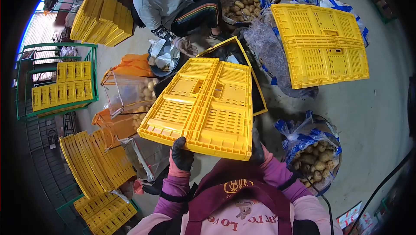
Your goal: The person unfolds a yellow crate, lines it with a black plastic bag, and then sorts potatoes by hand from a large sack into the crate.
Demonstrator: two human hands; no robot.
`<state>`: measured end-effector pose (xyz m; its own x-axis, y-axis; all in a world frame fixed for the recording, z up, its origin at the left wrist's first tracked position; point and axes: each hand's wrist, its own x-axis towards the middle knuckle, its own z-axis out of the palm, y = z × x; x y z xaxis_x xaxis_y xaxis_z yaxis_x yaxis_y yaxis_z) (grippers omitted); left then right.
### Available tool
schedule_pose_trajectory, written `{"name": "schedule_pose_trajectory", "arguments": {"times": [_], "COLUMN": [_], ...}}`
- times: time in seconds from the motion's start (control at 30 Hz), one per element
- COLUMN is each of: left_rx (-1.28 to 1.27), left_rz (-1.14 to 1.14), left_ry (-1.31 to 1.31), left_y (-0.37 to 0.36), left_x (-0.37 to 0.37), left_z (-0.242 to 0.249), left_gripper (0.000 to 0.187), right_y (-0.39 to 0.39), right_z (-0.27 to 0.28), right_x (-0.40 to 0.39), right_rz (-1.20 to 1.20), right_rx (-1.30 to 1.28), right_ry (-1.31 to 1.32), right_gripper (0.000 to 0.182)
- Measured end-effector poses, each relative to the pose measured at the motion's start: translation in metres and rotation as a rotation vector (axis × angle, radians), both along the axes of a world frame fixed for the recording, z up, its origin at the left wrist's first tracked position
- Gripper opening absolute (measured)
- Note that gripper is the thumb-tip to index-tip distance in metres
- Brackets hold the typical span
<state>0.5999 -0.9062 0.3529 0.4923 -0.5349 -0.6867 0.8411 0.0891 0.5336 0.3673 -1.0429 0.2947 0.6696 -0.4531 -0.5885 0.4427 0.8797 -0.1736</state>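
A folded yellow plastic crate [225, 118] is held tilted in front of my body. My left hand [182, 154], in a dark glove, grips its near edge at the left. At the near right corner my right hand [256, 147], also dark-gloved, is closed on the crate, with its fingers partly hidden. Just beyond, partly covered by the held crate, an open yellow-rimmed crate [256, 92] with a dark inside sits on the floor. Another person's gloved hand [185, 46] is beside that open crate.
A seated person [162, 5] works across from me. Potatoes fill sacks at the back [247, 7] and right [318, 161]. Folded yellow crates lie on sacks [325, 46] and stand stacked at left [97, 161]. A green cart [93, 76] holds more crates. A black cable [381, 187] hangs at right.
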Motion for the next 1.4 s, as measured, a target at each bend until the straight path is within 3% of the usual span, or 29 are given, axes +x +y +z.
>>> {"name": "schedule_pose_trajectory", "arguments": {"times": [0.17, 0.23, 0.3, 0.5, 0.63, 0.7, 0.77, 0.83, 0.87, 0.9, 0.97, 1.0, 1.03, 1.07, 1.1, 1.13, 1.17, 1.2, 1.23, 1.3, 1.37, 1.4], "left_rx": [-0.131, -0.300, -0.369, -0.489, -0.628, -0.529, -0.356, -0.225, -0.211, -0.194, -0.119, 0.130, 0.372, 0.234, 0.088, 0.468, 0.624, 0.627, 0.962, 1.283, 0.861, 1.029], "left_rz": [0.120, 0.006, 0.095, 0.244, 0.245, 0.263, 0.085, 0.085, 0.112, 0.144, 0.108, -0.217, -0.537, -0.732, -0.801, -0.711, -0.685, -0.559, -0.611, -0.737, -0.699, -0.592], "left_ry": [0.206, 0.047, 0.404, 0.547, 0.664, 0.642, 0.719, 0.749, 0.787, 0.819, 0.770, 0.750, 0.704, 0.640, 0.381, -0.139, -0.708, -1.061, -1.278, -1.003, -0.760, -0.973], "left_y": [-0.003, 0.031, 0.007, -0.021, -0.020, -0.018, -0.021, -0.020, -0.020, -0.020, -0.018, -0.020, -0.022, -0.010, -0.004, -0.015, -0.012, -0.011, 0.004, 0.005, 0.030, 0.029], "left_x": [-0.025, -0.041, -0.050, -0.083, -0.099, -0.112, -0.126, -0.140, -0.138, -0.134, -0.119, -0.104, -0.089, -0.070, -0.045, -0.039, -0.023, -0.005, 0.024, 0.043, 0.062, 0.059], "left_z": [-0.049, -0.132, -0.145, -0.238, -0.307, -0.343, -0.372, -0.408, -0.421, -0.433, -0.433, -0.427, -0.426, -0.437, -0.442, -0.430, -0.442, -0.448, -0.479, -0.494, -0.544, -0.553], "left_gripper": [0.059, 0.056, 0.055, 0.062, 0.059, 0.060, 0.060, 0.059, 0.057, 0.056, 0.048, 0.044, 0.040, 0.035, 0.032, 0.031, 0.035, 0.043, 0.057, 0.074, 0.083, 0.081], "right_y": [-0.050, -0.051, -0.086, -0.156, -0.181, -0.186, -0.183, -0.170, -0.156, -0.147, -0.119, -0.109, -0.106, -0.104, -0.101, -0.099, -0.096, -0.095, -0.093, -0.088, -0.092, -0.097], "right_z": [-0.040, -0.113, -0.105, -0.140, -0.224, -0.255, -0.306, -0.370, -0.402, -0.363, -0.399, -0.414, -0.427, -0.439, -0.451, -0.462, -0.472, -0.476, -0.478, -0.479, -0.469, -0.474], "right_x": [-0.002, -0.024, -0.015, 0.009, 0.009, -0.008, -0.029, -0.050, -0.058, -0.040, -0.030, -0.028, -0.025, -0.021, -0.019, -0.019, -0.021, -0.018, -0.019, -0.020, -0.017, -0.017], "right_rz": [0.266, 0.437, 0.389, 0.527, 0.683, 0.716, 0.694, 0.941, 0.948, 0.968, 0.796, 0.789, 0.772, 0.752, 0.724, 0.691, 0.667, 0.750, 0.726, 0.600, 0.597, 0.647], "right_rx": [0.098, -0.473, -0.156, -0.335, -0.466, -0.452, -0.343, -0.714, -0.952, -0.978, -1.061, -1.058, -0.991, -0.923, -0.935, -0.990, -1.047, -1.084, -1.106, -1.067, -1.056, -1.000], "right_ry": [-0.027, 0.186, 0.086, 0.070, 0.123, 0.148, 0.249, 0.854, 1.070, 1.144, 1.331, 1.318, 1.351, 1.380, 1.372, 1.448, 1.521, 1.622, 1.614, 1.555, 1.580, 1.542], "right_gripper": [0.048, 0.045, 0.043, 0.048, 0.052, 0.051, 0.048, 0.053, 0.077, 0.076, 0.072, 0.072, 0.070, 0.068, 0.068, 0.065, 0.062, 0.056, 0.056, 0.054, 0.056, 0.060]}}
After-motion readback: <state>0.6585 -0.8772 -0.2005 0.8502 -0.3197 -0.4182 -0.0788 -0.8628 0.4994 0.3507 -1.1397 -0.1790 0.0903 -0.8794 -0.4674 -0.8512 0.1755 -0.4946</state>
